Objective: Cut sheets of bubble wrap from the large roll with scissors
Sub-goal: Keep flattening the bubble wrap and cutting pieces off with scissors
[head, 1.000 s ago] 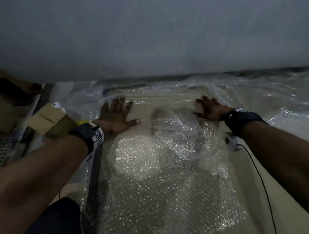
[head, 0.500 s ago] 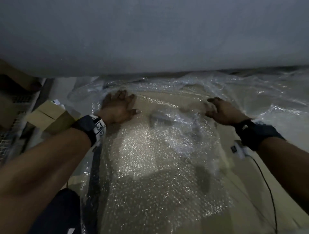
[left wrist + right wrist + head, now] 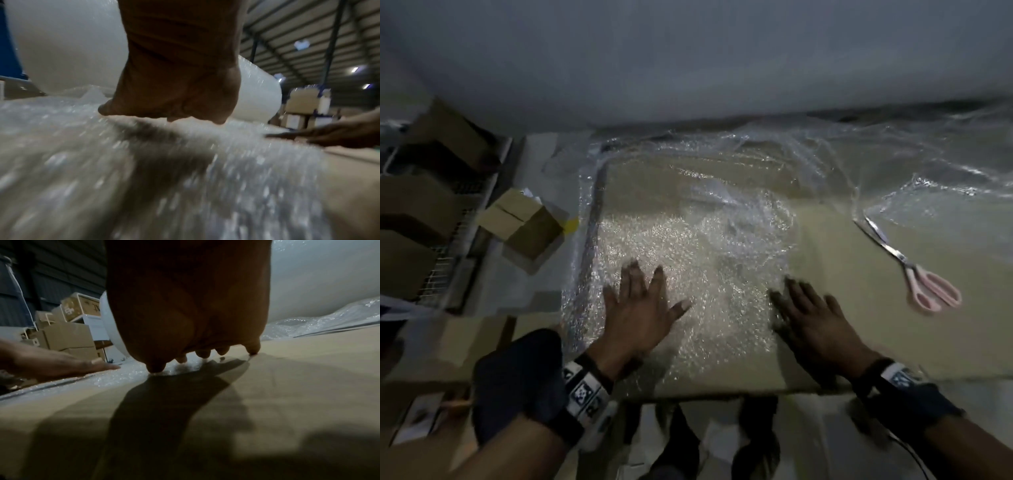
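Head looks down; wrists skim low, inward.

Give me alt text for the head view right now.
Both hands, left hand and right hand, press flat with spread fingers on a bubble wrap sheet on a cardboard-topped table. Pink-handled scissors lie untouched right of them; the large roll lies behind.

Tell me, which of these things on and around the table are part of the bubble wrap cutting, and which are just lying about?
Part of the job:
- large roll
- bubble wrap sheet, under the left hand and right hand
- pink-handled scissors, lying untouched on the table

Just lying about:
- small cardboard box
- stacked cartons
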`<state>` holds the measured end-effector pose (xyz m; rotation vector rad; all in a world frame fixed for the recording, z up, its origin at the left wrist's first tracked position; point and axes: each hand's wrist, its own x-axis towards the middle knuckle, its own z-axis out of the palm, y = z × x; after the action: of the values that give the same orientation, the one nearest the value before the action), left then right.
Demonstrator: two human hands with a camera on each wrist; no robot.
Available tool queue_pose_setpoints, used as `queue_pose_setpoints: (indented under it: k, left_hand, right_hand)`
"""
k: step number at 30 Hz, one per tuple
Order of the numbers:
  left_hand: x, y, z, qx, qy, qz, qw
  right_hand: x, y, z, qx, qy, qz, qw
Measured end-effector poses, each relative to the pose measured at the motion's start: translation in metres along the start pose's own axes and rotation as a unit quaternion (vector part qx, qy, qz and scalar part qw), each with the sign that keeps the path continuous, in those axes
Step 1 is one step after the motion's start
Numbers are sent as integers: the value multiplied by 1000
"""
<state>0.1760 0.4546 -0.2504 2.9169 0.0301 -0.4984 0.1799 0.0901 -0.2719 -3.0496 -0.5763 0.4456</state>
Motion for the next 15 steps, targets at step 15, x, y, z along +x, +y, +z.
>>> queue_pose_setpoints:
  k: [15]
  left_hand:
    - [-39, 20, 39, 8, 68, -43, 997]
  right_hand:
    - [-55, 8, 1, 24, -92, 24, 995]
